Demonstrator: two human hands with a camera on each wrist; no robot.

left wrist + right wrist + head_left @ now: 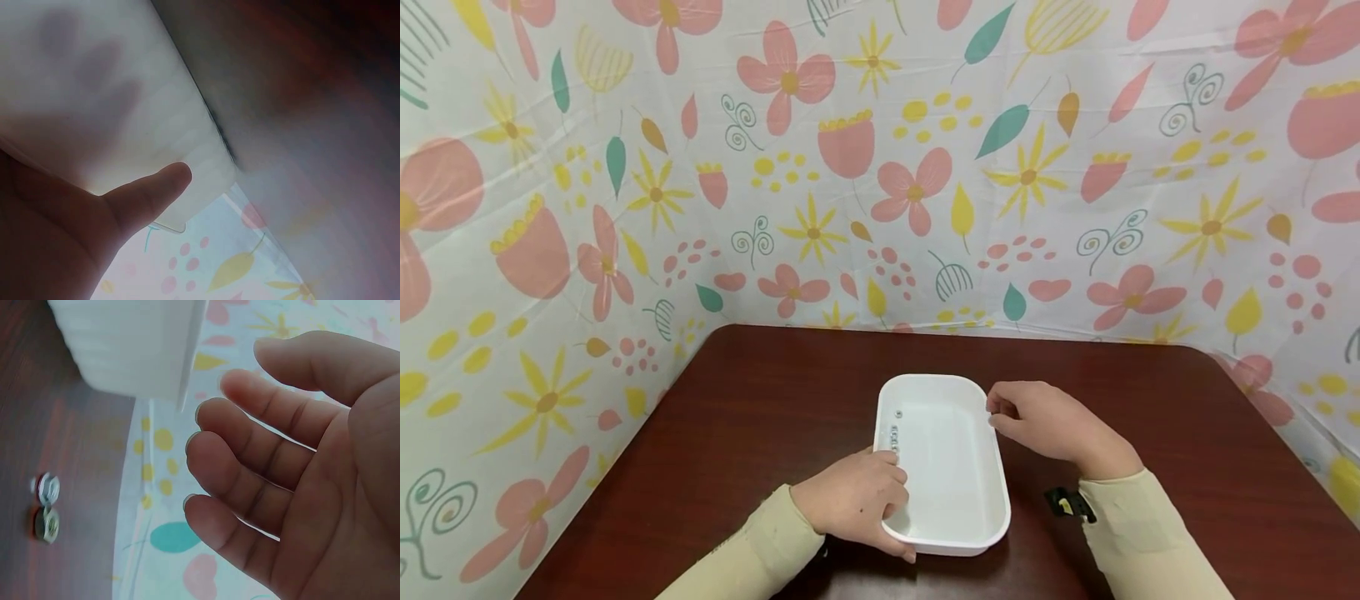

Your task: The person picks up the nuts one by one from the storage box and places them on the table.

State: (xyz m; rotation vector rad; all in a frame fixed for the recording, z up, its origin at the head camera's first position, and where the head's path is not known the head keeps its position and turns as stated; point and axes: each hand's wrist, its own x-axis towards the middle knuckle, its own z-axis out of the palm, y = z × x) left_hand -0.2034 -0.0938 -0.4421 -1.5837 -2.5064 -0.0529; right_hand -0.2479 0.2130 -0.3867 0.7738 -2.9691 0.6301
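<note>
A white rectangular plastic tray [951, 492] is in front of me on the dark table. Several small metal pieces, apparently nuts [894, 437], lie along its left inner side. My left hand [857, 497] grips the tray's near left part, fingers over the rim and thumb at the outer corner; the left wrist view shows the thumb [156, 190] against the outer wall. Beside the right rim is my right hand [1048, 421], its fingers loosely curled. In the right wrist view those fingers [215, 459] hold nothing and stand apart from the tray [134, 350].
Two metal nuts [47, 506] lie close together on the table in the right wrist view; the head view does not show them clearly. The dark wooden table [790, 392] meets a floral cloth [910, 167] at the back and sides. A black strap [1070, 504] hangs at the right wrist.
</note>
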